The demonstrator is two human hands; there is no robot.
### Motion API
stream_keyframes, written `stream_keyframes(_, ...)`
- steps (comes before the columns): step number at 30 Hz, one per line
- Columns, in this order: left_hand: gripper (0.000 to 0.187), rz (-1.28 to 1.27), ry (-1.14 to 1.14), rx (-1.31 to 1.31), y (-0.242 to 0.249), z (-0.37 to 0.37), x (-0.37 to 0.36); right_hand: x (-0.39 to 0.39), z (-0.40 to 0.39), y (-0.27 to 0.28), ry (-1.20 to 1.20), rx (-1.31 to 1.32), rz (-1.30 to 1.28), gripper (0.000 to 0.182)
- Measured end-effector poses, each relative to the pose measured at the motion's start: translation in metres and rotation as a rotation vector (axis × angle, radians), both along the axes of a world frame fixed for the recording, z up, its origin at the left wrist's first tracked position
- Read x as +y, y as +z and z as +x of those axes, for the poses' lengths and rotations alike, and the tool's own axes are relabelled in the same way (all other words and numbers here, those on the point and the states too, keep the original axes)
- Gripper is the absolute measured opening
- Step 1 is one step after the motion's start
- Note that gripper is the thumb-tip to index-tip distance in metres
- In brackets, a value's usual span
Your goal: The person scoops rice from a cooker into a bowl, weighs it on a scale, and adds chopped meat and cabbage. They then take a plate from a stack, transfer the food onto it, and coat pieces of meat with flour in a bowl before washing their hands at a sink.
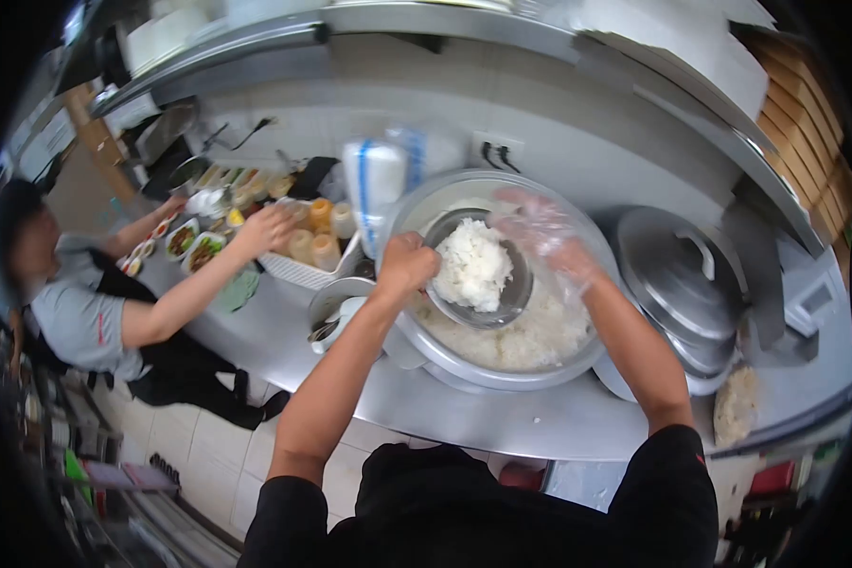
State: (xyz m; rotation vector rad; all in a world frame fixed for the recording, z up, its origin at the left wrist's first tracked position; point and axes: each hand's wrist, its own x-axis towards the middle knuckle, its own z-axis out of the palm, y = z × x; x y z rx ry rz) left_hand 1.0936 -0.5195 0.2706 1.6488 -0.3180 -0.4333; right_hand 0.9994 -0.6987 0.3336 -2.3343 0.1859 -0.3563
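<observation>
My left hand point(410, 265) is closed on the rim of a metal bowl point(516, 301), which is tilted toward me. A mound of cooked white rice point(473, 265) fills the middle of this bowl. Below it stands a large round pot point(464, 376) with more white rice point(540, 339) inside. My right hand point(544, 230), in a clear plastic glove, is over the pot at the bowl's right edge. Motion smears its fingers, so I cannot make out whether they hold anything.
A lidded metal pot point(677, 275) stands right of the rice pot, with a bag point(736, 407) beyond it. At left are a small container point(336, 303) with utensils and a white basket point(298, 272) of bottles. A co-worker point(90, 303) reaches over the counter. A shelf point(454, 19) hangs overhead.
</observation>
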Motion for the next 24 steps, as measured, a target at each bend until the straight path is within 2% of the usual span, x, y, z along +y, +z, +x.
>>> stream_keyframes(1,0.01,0.0,0.029,-0.027,-0.009,0.001,0.003,-0.011,-0.006,-0.001,0.05,-0.096,-0.043,0.037)
stream_keyframes(2,0.018,0.188,0.064,-0.274,-0.042,0.016,-0.001,-0.018,-0.013,0.004,0.08,-0.129,-0.16,0.036)
stream_keyframes(3,0.027,0.546,-0.138,-0.474,-0.031,0.015,0.006,-0.026,-0.023,0.01,0.103,-0.168,-0.276,0.036)
stream_keyframes(4,0.027,0.531,-0.085,-0.554,-0.041,0.008,0.011,-0.011,-0.028,0.015,-0.006,-0.089,-0.162,0.038)
stream_keyframes(5,0.026,0.594,0.168,-0.609,-0.098,0.029,-0.007,-0.009,-0.025,0.001,0.069,-0.162,-0.191,0.044)
stream_keyframes(6,0.027,0.566,0.048,-0.554,-0.032,-0.013,0.015,0.005,-0.024,0.0,0.238,-0.175,-0.268,0.048)
stream_keyframes(7,0.026,0.431,0.189,-0.542,-0.043,-0.011,0.003,0.016,-0.022,-0.002,0.411,-0.19,-0.329,0.053)
stream_keyframes(9,0.024,0.128,0.45,-0.556,-0.071,0.0,-0.024,0.029,-0.012,-0.016,0.507,-0.189,-0.384,0.052)
stream_keyframes(11,0.021,-0.117,0.432,-0.171,-0.026,-0.042,0.004,0.036,-0.011,-0.021,0.495,-0.156,-0.429,0.051)
stream_keyframes(12,0.017,-0.131,0.579,-0.2,-0.037,-0.044,-0.001,0.038,-0.012,-0.024,0.502,-0.147,-0.441,0.051)
stream_keyframes(13,0.018,-0.166,0.49,0.021,-0.01,-0.067,0.013,0.041,-0.013,-0.023,0.494,-0.139,-0.459,0.05)
stream_keyframes(17,0.021,-0.238,0.673,-0.015,-0.04,-0.065,-0.01,0.048,-0.018,-0.028,0.515,-0.141,-0.472,0.048)
stream_keyframes(19,0.023,-0.244,0.683,-0.003,-0.064,-0.044,-0.021,0.047,-0.019,-0.03,0.522,-0.14,-0.472,0.047)
stream_keyframes(21,0.025,-0.241,0.687,0.004,-0.062,-0.05,-0.013,0.048,-0.021,-0.033,0.526,-0.14,-0.468,0.047)
stream_keyframes(23,0.025,-0.26,0.561,0.19,-0.029,-0.082,0.011,0.05,-0.022,-0.036,0.526,-0.14,-0.465,0.046)
stream_keyframes(24,0.025,-0.258,0.565,0.189,-0.026,-0.089,0.011,0.051,-0.024,-0.037,0.526,-0.144,-0.469,0.045)
